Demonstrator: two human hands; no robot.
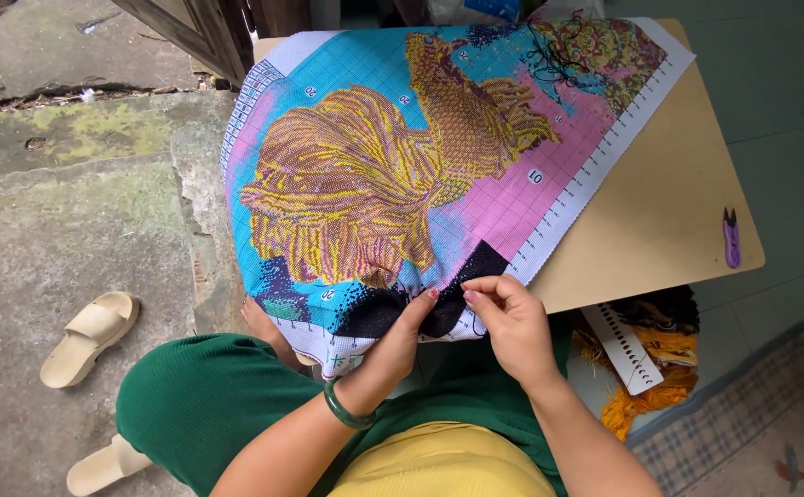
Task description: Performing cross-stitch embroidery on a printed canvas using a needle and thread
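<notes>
Head view. Canvas point(402, 166), printed with a gold fish on blue and pink, drapes from table point(660, 212) onto the lap. Left hand point(397, 336) pinches the canvas's black lower edge, fingers closed. Right hand point(508, 322) pinches the same edge just beside it, fingers curled. Purple snips point(730, 237) lie near the table's right edge. 2 sandals point(89, 336) rest on stone.

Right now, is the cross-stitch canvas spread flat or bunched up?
Mostly spread: the canvas lies open across the wooden board, but its near black edge is pinched and folded between both hands.
</notes>
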